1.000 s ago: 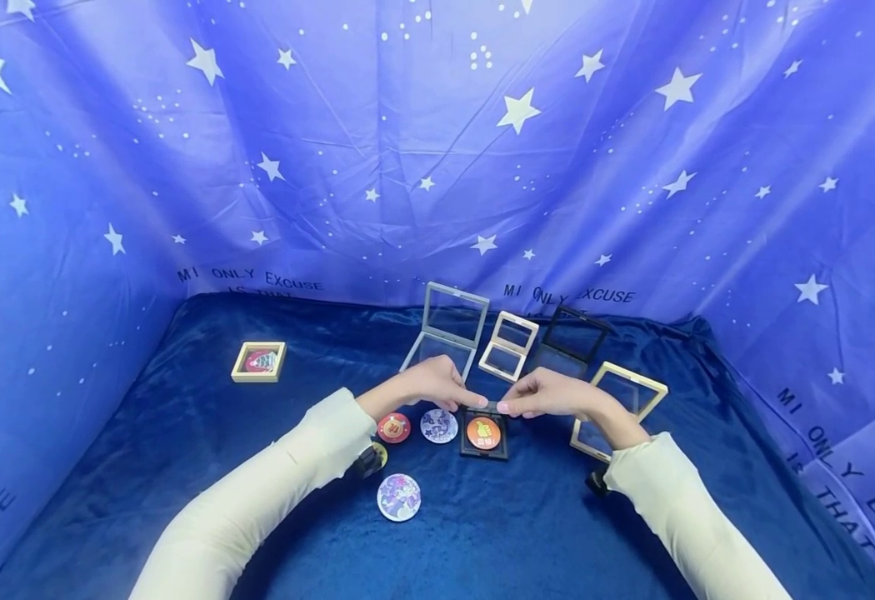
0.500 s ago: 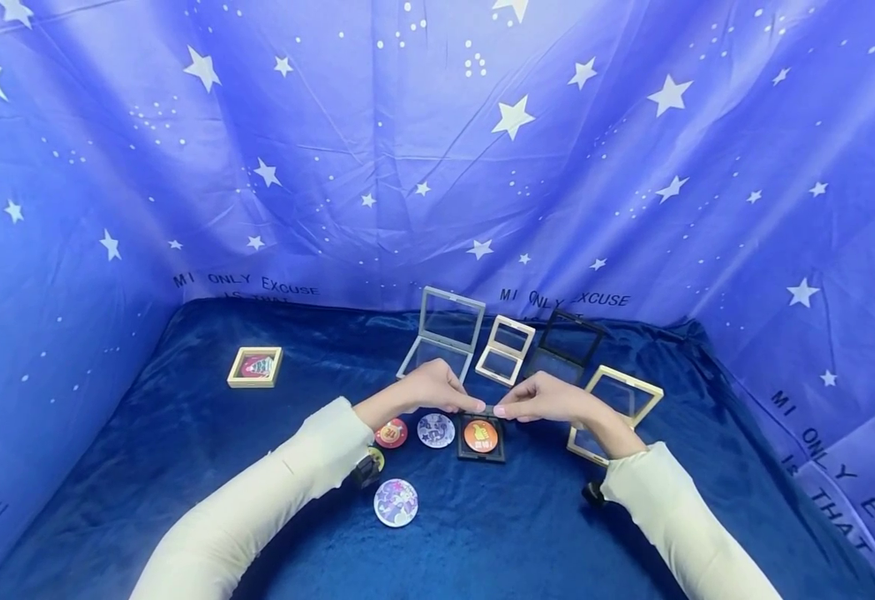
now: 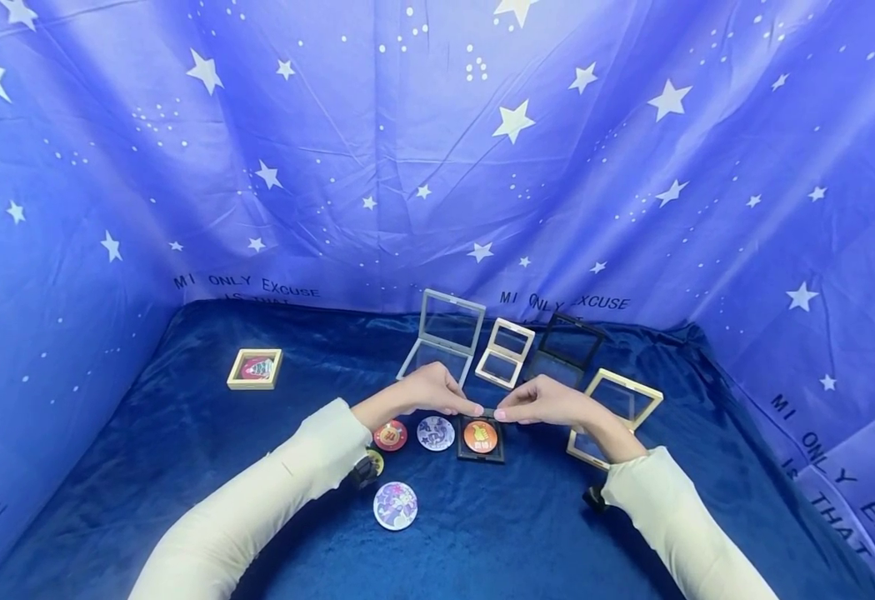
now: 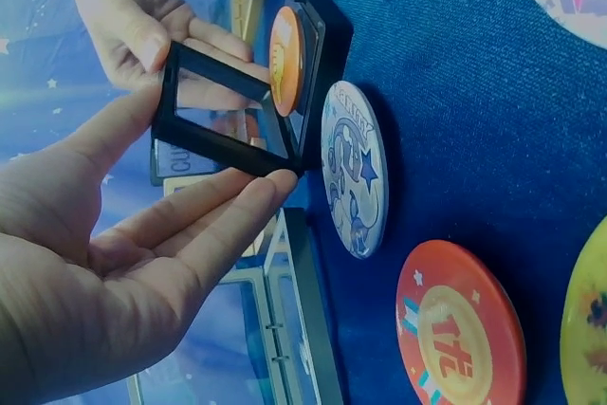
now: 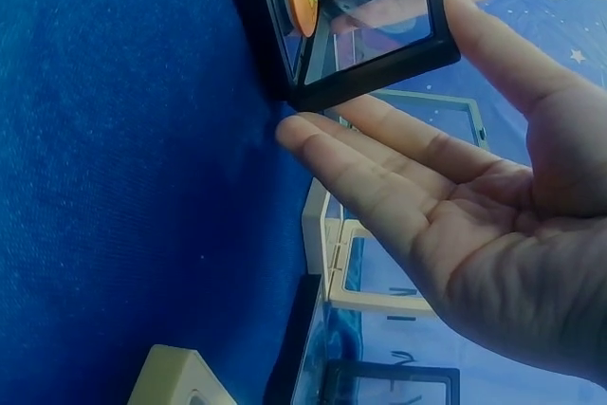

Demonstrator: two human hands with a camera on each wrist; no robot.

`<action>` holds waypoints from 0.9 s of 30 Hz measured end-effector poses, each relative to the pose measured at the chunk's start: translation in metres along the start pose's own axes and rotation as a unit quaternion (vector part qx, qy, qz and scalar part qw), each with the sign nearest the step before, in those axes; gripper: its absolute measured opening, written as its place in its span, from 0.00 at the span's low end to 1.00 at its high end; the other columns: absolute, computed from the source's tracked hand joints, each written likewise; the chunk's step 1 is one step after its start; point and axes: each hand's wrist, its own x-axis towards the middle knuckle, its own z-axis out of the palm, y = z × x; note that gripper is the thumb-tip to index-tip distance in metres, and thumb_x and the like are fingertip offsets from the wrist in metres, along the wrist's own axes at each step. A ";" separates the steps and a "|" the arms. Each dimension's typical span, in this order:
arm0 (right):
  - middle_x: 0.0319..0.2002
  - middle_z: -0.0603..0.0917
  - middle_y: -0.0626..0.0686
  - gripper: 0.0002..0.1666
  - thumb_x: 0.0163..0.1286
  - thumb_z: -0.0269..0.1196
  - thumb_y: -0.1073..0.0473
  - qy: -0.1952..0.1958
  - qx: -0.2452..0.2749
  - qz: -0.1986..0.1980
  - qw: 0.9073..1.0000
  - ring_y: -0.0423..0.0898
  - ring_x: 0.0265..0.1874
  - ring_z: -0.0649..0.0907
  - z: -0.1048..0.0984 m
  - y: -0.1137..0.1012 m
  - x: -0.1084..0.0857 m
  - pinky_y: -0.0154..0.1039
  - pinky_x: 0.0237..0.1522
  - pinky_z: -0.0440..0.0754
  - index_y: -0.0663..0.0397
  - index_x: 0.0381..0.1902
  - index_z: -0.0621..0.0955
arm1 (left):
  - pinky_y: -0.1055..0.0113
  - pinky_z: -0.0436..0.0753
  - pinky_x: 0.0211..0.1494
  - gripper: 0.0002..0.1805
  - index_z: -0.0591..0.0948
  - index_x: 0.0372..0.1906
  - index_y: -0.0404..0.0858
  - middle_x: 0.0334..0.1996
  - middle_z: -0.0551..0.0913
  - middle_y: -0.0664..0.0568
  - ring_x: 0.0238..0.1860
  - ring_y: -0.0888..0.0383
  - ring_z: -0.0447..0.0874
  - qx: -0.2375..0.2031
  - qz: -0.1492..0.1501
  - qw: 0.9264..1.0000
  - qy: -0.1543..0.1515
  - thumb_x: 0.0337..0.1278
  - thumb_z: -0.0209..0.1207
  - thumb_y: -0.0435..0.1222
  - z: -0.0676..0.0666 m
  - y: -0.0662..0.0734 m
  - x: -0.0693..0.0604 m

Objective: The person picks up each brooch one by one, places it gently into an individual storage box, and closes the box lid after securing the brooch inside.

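Observation:
A small black display frame (image 3: 481,457) lies unfolded on the blue cloth, an orange thumbs-up badge (image 3: 480,436) on its base half. Its raised lid (image 4: 223,152) leans up at an angle, apart from the badge. With thumb on the lid's outer edge and fingers behind it, my left hand (image 3: 433,389) holds the left corner. My right hand (image 3: 544,400) holds the right corner the same way, as the right wrist view shows its thumb on the lid (image 5: 379,75). Nearest my left hand are a purple-blue badge (image 3: 436,433) and a red badge (image 3: 390,435).
Behind my hands stand unfolded frames: grey (image 3: 452,317), pale pink (image 3: 506,352), black (image 3: 572,337). A yellow one (image 3: 625,396) is by my right wrist. Nearer lie a purple-pink badge (image 3: 396,506) and a partly hidden yellow badge (image 3: 375,462). A closed yellow frame (image 3: 254,369) sits far left.
The head view has shifted slightly. Both hands keep their hold on the lid's corners, with hardly any visible movement.

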 end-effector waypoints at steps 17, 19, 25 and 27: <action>0.54 0.88 0.61 0.29 0.66 0.72 0.48 0.005 -0.017 -0.010 1.000 0.53 0.55 0.86 0.005 -0.002 0.000 0.51 0.59 0.82 0.64 0.56 0.84 | 0.61 0.86 0.52 0.22 0.91 0.44 0.38 0.46 0.91 0.48 0.49 0.55 0.89 0.048 -0.006 0.999 -0.003 0.46 0.78 0.47 -0.002 -0.002 -0.003; 0.55 0.87 0.62 0.30 0.65 0.72 0.48 0.004 -0.017 -0.012 1.000 0.54 0.56 0.86 0.005 -0.003 -0.001 0.51 0.59 0.82 0.65 0.56 0.84 | 0.61 0.85 0.54 0.22 0.91 0.44 0.38 0.46 0.91 0.49 0.52 0.54 0.88 0.057 -0.003 0.998 -0.002 0.45 0.78 0.47 -0.002 -0.002 -0.002; 0.55 0.87 0.64 0.31 0.64 0.73 0.49 0.005 -0.023 -0.022 0.999 0.56 0.56 0.86 0.008 -0.003 -0.001 0.51 0.58 0.83 0.67 0.56 0.83 | 0.60 0.84 0.58 0.23 0.91 0.45 0.36 0.47 0.91 0.48 0.57 0.52 0.86 0.068 0.005 0.998 -0.004 0.43 0.79 0.45 -0.001 -0.002 -0.003; 0.55 0.86 0.65 0.31 0.64 0.74 0.50 0.007 -0.024 -0.025 0.999 0.57 0.56 0.86 0.009 -0.003 -0.001 0.51 0.58 0.83 0.68 0.56 0.83 | 0.59 0.83 0.59 0.24 0.91 0.46 0.36 0.47 0.91 0.48 0.57 0.52 0.86 0.072 0.004 0.997 -0.003 0.43 0.80 0.45 -0.001 -0.001 -0.004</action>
